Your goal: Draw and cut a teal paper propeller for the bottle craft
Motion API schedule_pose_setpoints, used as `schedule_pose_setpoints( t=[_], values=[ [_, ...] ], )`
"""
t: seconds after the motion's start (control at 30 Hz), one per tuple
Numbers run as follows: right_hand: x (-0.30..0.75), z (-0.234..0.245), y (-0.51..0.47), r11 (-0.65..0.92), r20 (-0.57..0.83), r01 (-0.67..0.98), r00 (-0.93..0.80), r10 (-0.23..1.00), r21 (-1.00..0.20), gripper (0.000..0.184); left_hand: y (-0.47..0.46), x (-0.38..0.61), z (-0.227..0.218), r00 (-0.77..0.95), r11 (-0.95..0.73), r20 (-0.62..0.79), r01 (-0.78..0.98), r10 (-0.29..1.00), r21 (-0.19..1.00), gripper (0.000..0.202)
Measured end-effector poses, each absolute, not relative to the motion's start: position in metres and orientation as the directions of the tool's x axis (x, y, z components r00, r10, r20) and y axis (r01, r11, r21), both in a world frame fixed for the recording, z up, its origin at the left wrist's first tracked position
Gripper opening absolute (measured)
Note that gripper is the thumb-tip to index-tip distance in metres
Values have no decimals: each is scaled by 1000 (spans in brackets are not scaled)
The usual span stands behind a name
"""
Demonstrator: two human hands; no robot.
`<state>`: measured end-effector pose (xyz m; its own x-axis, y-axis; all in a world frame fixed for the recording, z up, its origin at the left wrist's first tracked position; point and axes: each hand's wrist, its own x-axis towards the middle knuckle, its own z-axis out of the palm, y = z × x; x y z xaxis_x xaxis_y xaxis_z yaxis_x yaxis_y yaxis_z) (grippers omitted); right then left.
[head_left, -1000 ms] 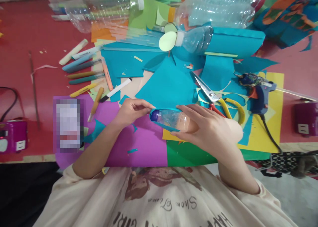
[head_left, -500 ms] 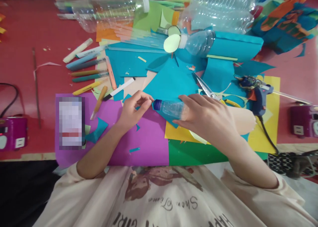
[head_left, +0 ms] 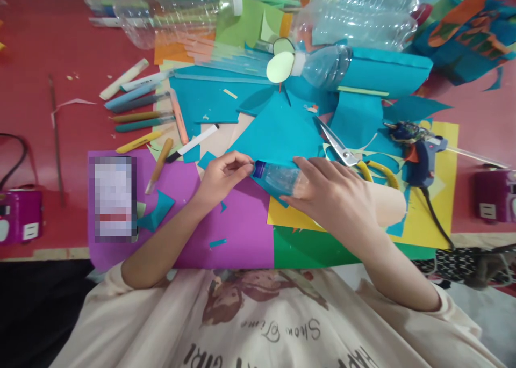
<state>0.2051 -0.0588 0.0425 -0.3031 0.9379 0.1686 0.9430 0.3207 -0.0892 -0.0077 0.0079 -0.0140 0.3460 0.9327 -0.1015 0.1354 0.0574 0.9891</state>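
My right hand is wrapped around a small clear plastic bottle lying on its side. The bottle has a dark blue cap pointing left, and peach paper covers its lower part. At the cap, the fingers of my left hand pinch the corner of a blue paper sheet; the fingertips partly hide that corner. The sheet lies under the bottle, and its near edge rises beside the cap. Scissors with yellow handles lie open just beyond my right hand.
A glue gun rests on yellow paper at right. Several markers lie at left, above a phone on purple paper. At the back are large clear bottles and a blue-wrapped bottle.
My left hand has moved slightly right, its fingers closing at the cap. The bottle has shifted a little and turned, and the sheet's edge now rises beside it. More of the scissors' handles shows.
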Motion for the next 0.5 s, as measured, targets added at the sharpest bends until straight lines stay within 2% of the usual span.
schedule_pose_setpoints(
  t=[0.23,0.4,0.5],
  values=[
    [207,42,-63,323,231,934,-284,931,-155,45,8,-7,-10,349,174,-187,68,918,982,45],
    [207,51,-68,345,239,911,-292,926,-224,44,8,-4,-2,487,469,-374,-86,790,879,55],
    [204,53,-70,340,208,906,-292,934,-253,44,7,-1,-4,506,424,-349,-39,789,905,58]
  ],
)
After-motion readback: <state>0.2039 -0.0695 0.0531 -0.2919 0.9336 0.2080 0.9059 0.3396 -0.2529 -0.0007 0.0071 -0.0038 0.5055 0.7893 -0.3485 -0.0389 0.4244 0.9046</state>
